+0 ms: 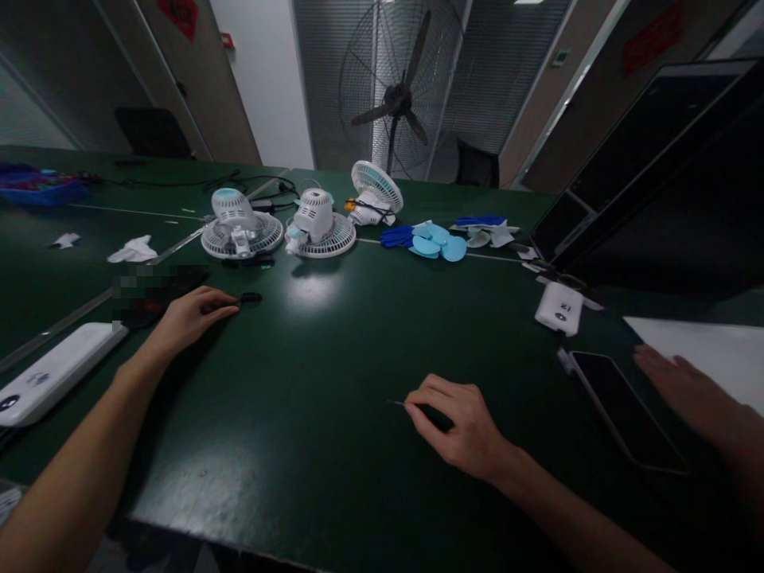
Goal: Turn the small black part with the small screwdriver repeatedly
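On the left side of the table, my left hand is closed in a pinch at a small black piece, whose rounded end sticks out past the fingertips. Its exact kind is too dark to make out. My right hand hovers low over the green table, thumb and forefinger pinched on a thin, needle-like sliver that points left. Just behind my left hand lies a dark flat thing, partly blurred out.
Small white fans sit along the back, beside light-blue fan blades and blue gloves. White power banks lie on both sides. A phone, another person's hand and a large dark screen occupy the right.
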`<state>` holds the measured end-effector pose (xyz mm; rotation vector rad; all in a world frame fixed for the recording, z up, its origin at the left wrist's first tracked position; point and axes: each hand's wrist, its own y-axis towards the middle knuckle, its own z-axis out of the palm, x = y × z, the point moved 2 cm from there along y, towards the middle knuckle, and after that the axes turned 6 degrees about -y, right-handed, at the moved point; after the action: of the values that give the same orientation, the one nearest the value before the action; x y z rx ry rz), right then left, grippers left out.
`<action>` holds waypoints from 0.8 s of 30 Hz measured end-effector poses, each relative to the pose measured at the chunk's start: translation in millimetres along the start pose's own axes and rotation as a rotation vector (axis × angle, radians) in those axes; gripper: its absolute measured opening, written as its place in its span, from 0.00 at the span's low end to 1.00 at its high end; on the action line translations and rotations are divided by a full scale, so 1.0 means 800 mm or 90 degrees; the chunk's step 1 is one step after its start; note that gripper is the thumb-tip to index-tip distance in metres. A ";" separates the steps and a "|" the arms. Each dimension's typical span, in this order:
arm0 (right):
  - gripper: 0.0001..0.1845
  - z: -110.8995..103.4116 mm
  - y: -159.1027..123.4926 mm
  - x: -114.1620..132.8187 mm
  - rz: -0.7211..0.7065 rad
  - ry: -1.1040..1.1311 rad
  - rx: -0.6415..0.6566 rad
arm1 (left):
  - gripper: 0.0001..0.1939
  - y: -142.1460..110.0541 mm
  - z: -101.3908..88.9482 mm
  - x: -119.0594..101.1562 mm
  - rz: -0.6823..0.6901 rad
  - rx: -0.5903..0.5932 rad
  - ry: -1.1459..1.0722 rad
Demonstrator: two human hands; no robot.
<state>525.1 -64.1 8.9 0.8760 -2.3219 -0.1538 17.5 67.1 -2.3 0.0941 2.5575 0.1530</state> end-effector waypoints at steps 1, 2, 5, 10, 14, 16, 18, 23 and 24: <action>0.08 0.000 0.000 0.000 0.000 -0.005 -0.001 | 0.37 -0.001 -0.001 0.001 0.004 -0.003 0.008; 0.08 0.000 -0.001 -0.001 0.001 -0.006 0.000 | 0.36 -0.001 -0.001 0.003 0.011 -0.008 0.013; 0.08 -0.001 -0.001 -0.001 0.006 -0.006 0.004 | 0.32 0.001 0.001 0.006 0.045 -0.014 0.029; 0.08 -0.002 0.000 0.002 0.007 -0.001 0.010 | 0.31 -0.001 -0.003 0.003 0.018 -0.024 0.032; 0.09 -0.001 0.002 0.003 0.004 0.000 0.013 | 0.29 -0.004 -0.004 -0.013 -0.038 -0.111 0.019; 0.09 -0.001 0.002 0.003 0.004 0.004 0.017 | 0.28 -0.003 0.002 -0.023 -0.045 -0.129 0.026; 0.09 -0.001 0.002 0.003 0.005 0.007 0.018 | 0.26 0.001 0.011 -0.029 -0.045 -0.108 0.036; 0.09 -0.001 0.002 0.003 0.000 0.017 0.015 | 0.26 0.007 0.024 -0.030 -0.036 -0.080 0.007; 0.09 -0.001 0.002 0.002 0.001 0.016 0.014 | 0.26 0.008 0.024 -0.029 -0.035 -0.081 -0.002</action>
<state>524.0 -64.3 11.1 0.8828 -2.3046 -0.1161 47.3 72.8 -5.0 -0.0254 2.5370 0.2938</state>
